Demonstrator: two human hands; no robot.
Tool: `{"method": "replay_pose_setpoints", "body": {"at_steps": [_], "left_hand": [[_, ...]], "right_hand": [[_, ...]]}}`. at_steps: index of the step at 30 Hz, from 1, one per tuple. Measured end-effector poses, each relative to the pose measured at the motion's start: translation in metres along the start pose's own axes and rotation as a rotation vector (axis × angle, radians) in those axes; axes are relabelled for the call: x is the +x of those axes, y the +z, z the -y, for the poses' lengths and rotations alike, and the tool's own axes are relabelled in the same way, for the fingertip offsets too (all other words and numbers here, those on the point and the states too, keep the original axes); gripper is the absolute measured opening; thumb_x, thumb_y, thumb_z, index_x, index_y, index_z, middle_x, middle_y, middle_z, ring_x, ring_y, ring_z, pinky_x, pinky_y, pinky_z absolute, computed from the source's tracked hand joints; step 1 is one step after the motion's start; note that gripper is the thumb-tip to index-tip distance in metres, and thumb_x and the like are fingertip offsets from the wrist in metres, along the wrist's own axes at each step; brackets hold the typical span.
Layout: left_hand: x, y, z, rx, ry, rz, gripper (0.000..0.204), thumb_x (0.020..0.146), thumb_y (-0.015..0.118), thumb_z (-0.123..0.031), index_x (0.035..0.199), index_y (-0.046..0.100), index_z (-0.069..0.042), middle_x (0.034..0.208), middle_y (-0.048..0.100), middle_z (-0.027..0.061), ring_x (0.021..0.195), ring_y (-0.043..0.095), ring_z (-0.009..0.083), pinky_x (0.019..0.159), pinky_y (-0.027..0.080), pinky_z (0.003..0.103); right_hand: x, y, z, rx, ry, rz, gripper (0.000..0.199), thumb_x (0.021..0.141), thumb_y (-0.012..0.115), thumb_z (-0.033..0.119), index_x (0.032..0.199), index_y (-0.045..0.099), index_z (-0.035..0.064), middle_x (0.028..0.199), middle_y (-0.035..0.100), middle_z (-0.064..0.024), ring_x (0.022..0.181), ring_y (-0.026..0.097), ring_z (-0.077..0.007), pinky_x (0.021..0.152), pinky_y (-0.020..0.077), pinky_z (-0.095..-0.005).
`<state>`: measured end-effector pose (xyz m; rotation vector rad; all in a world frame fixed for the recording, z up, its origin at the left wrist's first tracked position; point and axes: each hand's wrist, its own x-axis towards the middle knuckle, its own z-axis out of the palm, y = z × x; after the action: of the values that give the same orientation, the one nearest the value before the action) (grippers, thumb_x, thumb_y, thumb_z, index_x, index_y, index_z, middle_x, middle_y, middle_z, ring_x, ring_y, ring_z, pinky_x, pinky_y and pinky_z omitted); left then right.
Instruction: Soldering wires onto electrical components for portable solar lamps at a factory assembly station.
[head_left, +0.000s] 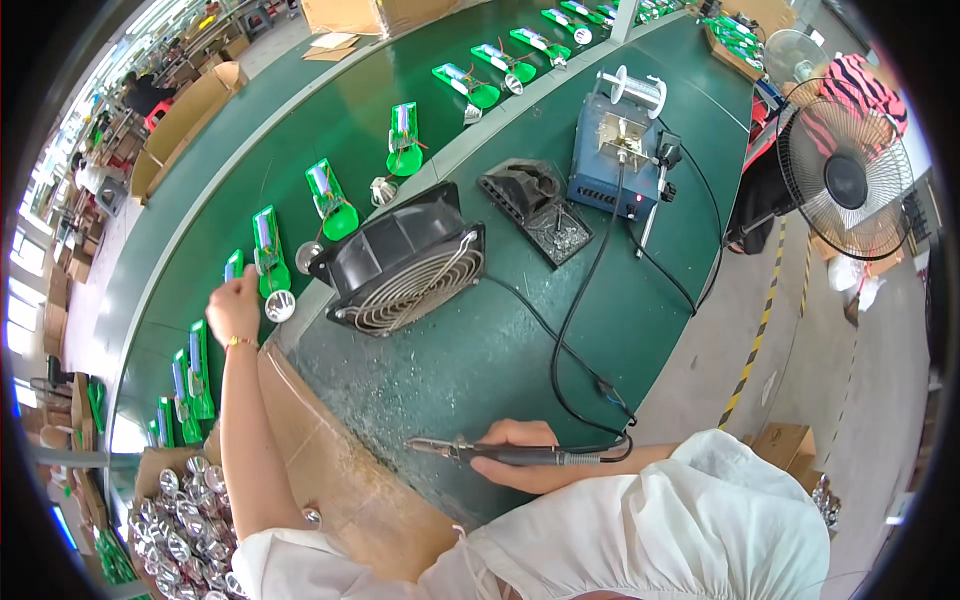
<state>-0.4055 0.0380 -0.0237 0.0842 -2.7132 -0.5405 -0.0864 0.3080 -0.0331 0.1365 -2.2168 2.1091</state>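
My right hand (516, 434) is wrapped round the grey handle of a soldering iron (510, 455), its tip pointing left over the worktop. At the belt on the left, my left hand (234, 308) has its fingers pinched at the lower end of a green plastic casing (234, 266); the fingers cover much of it. Close to its right lies another green casing (268, 252) with a blue-white cell, and a silver reflector cup (280, 306) at its lower end. A black box fan (405, 262) with a wire grille stands between my hands.
A blue soldering station (607, 150) with a solder reel (637, 92) stands at the back right, beside a black iron stand (535, 205). Cables cross the green worktop (520, 370). Silver reflectors (185, 520) fill a box at lower left. A pedestal fan (846, 180) stands right.
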Motion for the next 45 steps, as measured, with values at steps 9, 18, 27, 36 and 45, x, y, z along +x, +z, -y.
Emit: {"method": "replay_pose_setpoints", "body": {"at_steps": [9, 18, 27, 36, 45], "left_hand": [[-0.018, -0.022, 0.046, -0.128, 0.157, 0.253, 0.065, 0.074, 0.056, -0.016, 0.135, 0.035, -0.02, 0.107, 0.052, 0.0219, 0.092, 0.053, 0.0333, 0.084, 0.042, 0.039], [-0.215, -0.132, -0.011, -0.122, 0.059, 0.12, 0.062, 0.074, 0.052, -0.004, 0.133, 0.034, -0.012, 0.117, 0.046, 0.0227, 0.105, 0.047, 0.0388, 0.091, 0.037, 0.044], [-0.335, -0.179, -0.013, -0.214, -0.166, -0.15, 0.046, 0.074, 0.064, -0.007, 0.118, 0.049, -0.007, 0.114, 0.044, 0.0158, 0.094, 0.049, 0.0263, 0.07, 0.044, 0.032], [-0.337, -0.199, 0.033, 0.046, 0.0, -0.069, 0.052, 0.063, 0.07, -0.011, 0.113, 0.055, -0.011, 0.11, 0.051, 0.0112, 0.101, 0.049, 0.0291, 0.084, 0.042, 0.038], [-0.302, -0.154, 0.042, -0.163, 0.144, -0.183, 0.015, 0.075, 0.068, -0.015, 0.086, 0.064, -0.006, 0.072, 0.064, 0.0048, 0.08, 0.061, 0.021, 0.078, 0.044, 0.034]], "right_hand": [[0.002, 0.001, 0.003, 0.04, -0.019, -0.019, 0.014, 0.077, 0.068, 0.012, 0.08, 0.057, 0.0036, 0.066, 0.058, -0.0049, 0.053, 0.055, -0.0117, 0.048, 0.0408, -0.0251], [-0.007, 0.004, 0.007, -0.029, -0.037, -0.012, 0.017, 0.079, 0.066, 0.016, 0.082, 0.055, 0.0038, 0.066, 0.059, -0.0048, 0.057, 0.055, -0.011, 0.052, 0.043, -0.026], [-0.014, 0.009, -0.007, 0.069, 0.012, -0.073, 0.014, 0.082, 0.062, 0.012, 0.085, 0.054, 0.0013, 0.065, 0.058, -0.0058, 0.053, 0.054, -0.0083, 0.049, 0.0443, -0.0224], [-0.024, 0.022, 0.008, 0.059, -0.016, -0.052, 0.018, 0.082, 0.061, 0.011, 0.085, 0.049, -0.0019, 0.065, 0.056, -0.0084, 0.052, 0.053, -0.0101, 0.048, 0.0439, -0.0218], [-0.036, 0.035, 0.022, 0.071, 0.006, 0.011, 0.018, 0.08, 0.063, 0.008, 0.086, 0.049, -0.0019, 0.066, 0.057, -0.0087, 0.053, 0.054, -0.01, 0.049, 0.0447, -0.0217]]}}
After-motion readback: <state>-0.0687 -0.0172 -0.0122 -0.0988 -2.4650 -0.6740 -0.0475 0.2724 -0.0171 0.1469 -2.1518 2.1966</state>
